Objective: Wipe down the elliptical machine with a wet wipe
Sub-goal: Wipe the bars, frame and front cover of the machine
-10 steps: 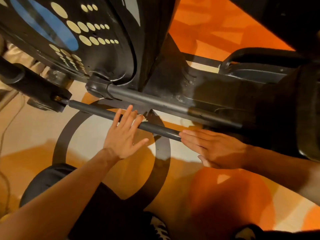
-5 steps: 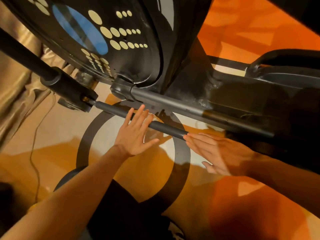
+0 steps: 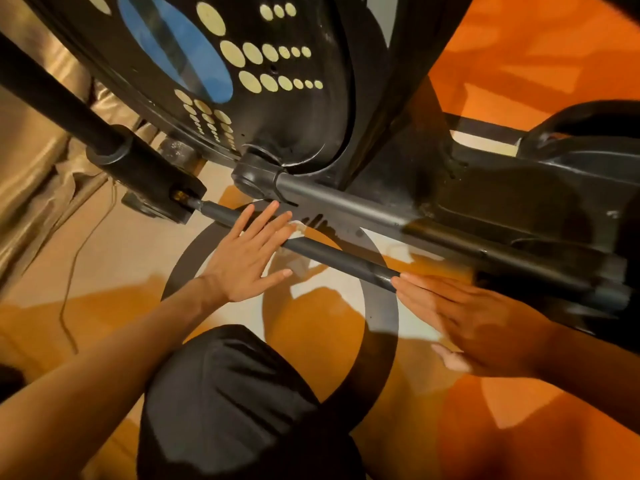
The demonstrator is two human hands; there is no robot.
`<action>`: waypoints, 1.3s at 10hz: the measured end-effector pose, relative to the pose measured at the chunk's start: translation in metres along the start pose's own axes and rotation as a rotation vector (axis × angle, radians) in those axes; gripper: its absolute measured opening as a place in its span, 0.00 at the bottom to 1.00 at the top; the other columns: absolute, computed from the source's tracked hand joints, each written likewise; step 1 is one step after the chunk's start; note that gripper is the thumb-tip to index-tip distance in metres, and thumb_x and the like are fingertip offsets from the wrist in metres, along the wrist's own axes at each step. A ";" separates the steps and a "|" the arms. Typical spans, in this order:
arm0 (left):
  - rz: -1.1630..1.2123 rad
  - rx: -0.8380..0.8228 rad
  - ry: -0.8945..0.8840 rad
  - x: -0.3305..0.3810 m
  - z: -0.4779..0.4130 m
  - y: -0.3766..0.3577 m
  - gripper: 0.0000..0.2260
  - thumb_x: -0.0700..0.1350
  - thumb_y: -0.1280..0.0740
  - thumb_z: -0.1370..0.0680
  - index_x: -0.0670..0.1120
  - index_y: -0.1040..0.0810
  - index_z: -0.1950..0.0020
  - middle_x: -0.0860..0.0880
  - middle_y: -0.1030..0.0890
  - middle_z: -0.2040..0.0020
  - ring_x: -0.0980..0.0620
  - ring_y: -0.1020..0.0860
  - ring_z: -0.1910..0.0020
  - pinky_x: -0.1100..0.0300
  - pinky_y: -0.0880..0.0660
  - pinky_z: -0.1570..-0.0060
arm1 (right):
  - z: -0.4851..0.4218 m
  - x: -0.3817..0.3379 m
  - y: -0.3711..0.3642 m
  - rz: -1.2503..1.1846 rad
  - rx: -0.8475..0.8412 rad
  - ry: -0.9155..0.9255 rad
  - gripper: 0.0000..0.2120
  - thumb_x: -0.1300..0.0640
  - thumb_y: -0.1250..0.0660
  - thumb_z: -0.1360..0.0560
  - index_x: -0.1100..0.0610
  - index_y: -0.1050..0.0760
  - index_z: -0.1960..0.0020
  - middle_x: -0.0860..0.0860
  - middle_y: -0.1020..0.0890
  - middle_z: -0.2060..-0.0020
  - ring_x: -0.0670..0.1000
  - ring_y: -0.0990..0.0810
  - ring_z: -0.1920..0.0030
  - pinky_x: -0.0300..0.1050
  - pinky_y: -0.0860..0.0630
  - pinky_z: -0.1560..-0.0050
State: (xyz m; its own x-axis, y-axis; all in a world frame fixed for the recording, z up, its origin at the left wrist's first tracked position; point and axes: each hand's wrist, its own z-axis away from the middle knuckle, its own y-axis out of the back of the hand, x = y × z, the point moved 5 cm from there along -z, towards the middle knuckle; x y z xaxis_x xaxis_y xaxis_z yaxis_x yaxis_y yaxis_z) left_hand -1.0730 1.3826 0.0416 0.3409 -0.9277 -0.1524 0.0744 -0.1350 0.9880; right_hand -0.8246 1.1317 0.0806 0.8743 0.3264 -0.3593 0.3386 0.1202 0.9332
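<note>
Elliptical machine (image 3: 311,133) rod (image 3: 339,259), left hand (image 3: 242,261) slid toward joint (image 3: 152,178), right hand (image 3: 478,323) unmoved

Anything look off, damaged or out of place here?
Nothing broken or spilled. Pale specks, scuffs or dust, mark the black frame. The left hand and right hand lie flat against the thin rod; only a whitish scrap, perhaps the wipe, shows beside the left one. A loose cord trails across the floor.

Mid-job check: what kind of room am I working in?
Probably a home room rather than a commercial gym: an elliptical machine stands on an orange patterned rug, with shiny gold fabric, perhaps a curtain, bunched at left.
</note>
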 end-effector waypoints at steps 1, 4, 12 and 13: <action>0.055 0.054 0.188 -0.017 0.007 -0.005 0.36 0.68 0.55 0.16 0.45 0.36 0.18 0.43 0.37 0.18 0.42 0.50 0.16 0.39 0.59 0.19 | 0.001 0.006 -0.001 0.146 -0.043 0.067 0.37 0.47 0.39 0.22 0.60 0.42 0.18 0.57 0.39 0.19 0.55 0.41 0.19 0.51 0.42 0.22; 0.134 0.127 0.075 0.011 0.005 -0.006 0.37 0.68 0.57 0.16 0.44 0.43 0.16 0.42 0.38 0.17 0.41 0.50 0.16 0.43 0.61 0.18 | 0.002 0.008 -0.013 0.240 -0.063 0.124 0.42 0.40 0.36 0.24 0.60 0.44 0.17 0.57 0.42 0.18 0.57 0.45 0.18 0.52 0.44 0.23; 0.108 0.127 0.504 -0.083 0.038 -0.026 0.40 0.71 0.57 0.18 0.42 0.35 0.21 0.39 0.33 0.22 0.41 0.48 0.16 0.33 0.53 0.20 | -0.001 0.003 -0.008 0.307 -0.027 0.153 0.39 0.42 0.35 0.24 0.64 0.37 0.21 0.62 0.39 0.20 0.61 0.42 0.19 0.57 0.40 0.25; 0.153 0.147 0.529 -0.069 0.029 -0.023 0.44 0.74 0.57 0.20 0.38 0.35 0.22 0.37 0.33 0.22 0.38 0.48 0.16 0.37 0.54 0.19 | -0.001 0.004 -0.009 0.282 -0.026 0.145 0.40 0.42 0.35 0.23 0.64 0.40 0.20 0.61 0.40 0.19 0.60 0.42 0.19 0.56 0.40 0.25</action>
State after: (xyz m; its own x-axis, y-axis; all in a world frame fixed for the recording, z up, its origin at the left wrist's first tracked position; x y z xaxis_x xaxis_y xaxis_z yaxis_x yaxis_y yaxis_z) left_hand -1.1250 1.4397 0.0296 0.7635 -0.6446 0.0397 -0.1312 -0.0946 0.9868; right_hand -0.8245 1.1326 0.0709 0.8731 0.4803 -0.0840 0.0798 0.0292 0.9964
